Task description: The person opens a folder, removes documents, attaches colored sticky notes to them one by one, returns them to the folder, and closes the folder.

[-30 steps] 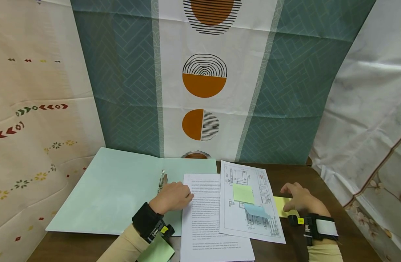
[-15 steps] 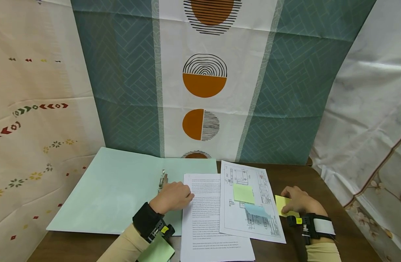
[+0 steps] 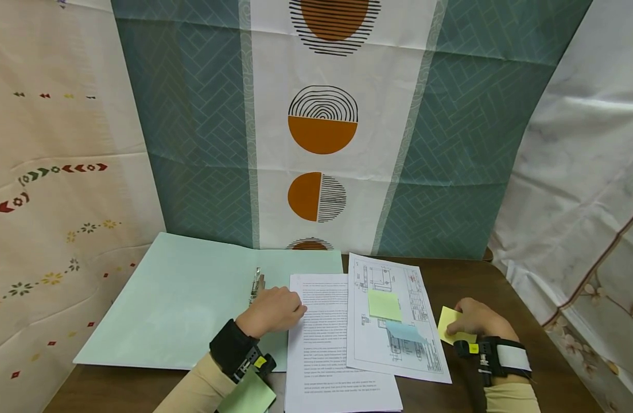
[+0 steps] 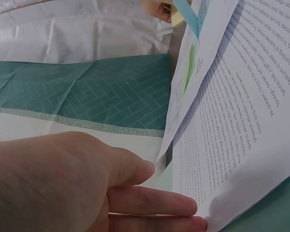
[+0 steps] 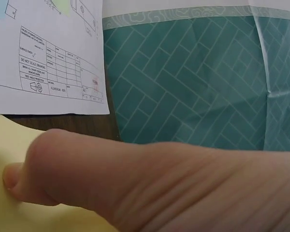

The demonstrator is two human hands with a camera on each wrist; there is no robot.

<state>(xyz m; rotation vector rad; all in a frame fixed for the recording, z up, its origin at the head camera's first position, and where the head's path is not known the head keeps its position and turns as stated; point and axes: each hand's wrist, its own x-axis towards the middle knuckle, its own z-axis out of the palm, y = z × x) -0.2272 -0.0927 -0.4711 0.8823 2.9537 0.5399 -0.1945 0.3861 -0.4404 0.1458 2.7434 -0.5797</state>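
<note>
Yellow note [image 3: 446, 321]: turned slightly and shifted away from the drawing sheet since one second ago; it now lies just beside that sheet's right edge, so the note is in hand rather than merely reached for.
Right hand [image 3: 480, 319]: closer about the yellow note than in the earliest frame, where it arched over it; thumb and fingers now pinch the note, though the fingers beneath are hidden.
Left hand [image 3: 272, 311]: unmoved; the fingers, nearly straight in the left wrist view, touch the left edge of the printed page [image 3: 316, 344], the thumb standing apart. It is well apart from the right hand.
Folder [image 3: 192, 310]: mint green, lying open, with a metal clip [image 3: 256, 284] near its fold; the printed page overlaps its right half. Whether the clip holds anything cannot be told.
Drawing sheet [image 3: 368, 358]: overlaps the printed page and bears a pale green note [image 3: 384, 304] and, just below it, a blue note [image 3: 405, 331], its end curling up.
Lower green note [image 3: 253, 393]: beneath the left forearm, partly hidden.
</note>
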